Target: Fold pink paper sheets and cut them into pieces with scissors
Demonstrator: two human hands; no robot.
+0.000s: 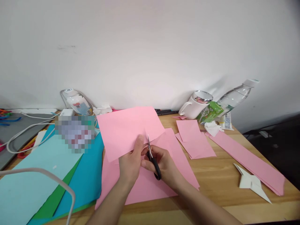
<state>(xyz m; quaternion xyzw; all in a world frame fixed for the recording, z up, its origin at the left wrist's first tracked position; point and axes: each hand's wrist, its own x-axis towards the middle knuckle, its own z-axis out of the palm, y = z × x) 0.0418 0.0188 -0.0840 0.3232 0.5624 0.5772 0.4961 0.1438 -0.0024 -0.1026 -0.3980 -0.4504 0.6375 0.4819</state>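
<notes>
My left hand (pixel 132 161) grips the lower edge of a pink paper sheet (pixel 126 128), thumb on top and fingers hidden beneath. The sheet is held up at a tilt above the table. In my right hand (pixel 162 162) is a pair of scissors (pixel 153 161) with black handles. Its blades point away from me and lie at the sheet, by a slit near its right part. More pink paper (pixel 173 178) lies flat under both hands.
Left are blue and green sheets (pixel 86 175), a cable (pixel 47 173) and a white bottle (pixel 78 101). Right are small pink pieces (pixel 199 145), pink strips (pixel 253 162) and a folded white paper star (pixel 252 182). A mug (pixel 194 106), green carton (pixel 211 112) and clear bottle (pixel 236 97) stand by the wall.
</notes>
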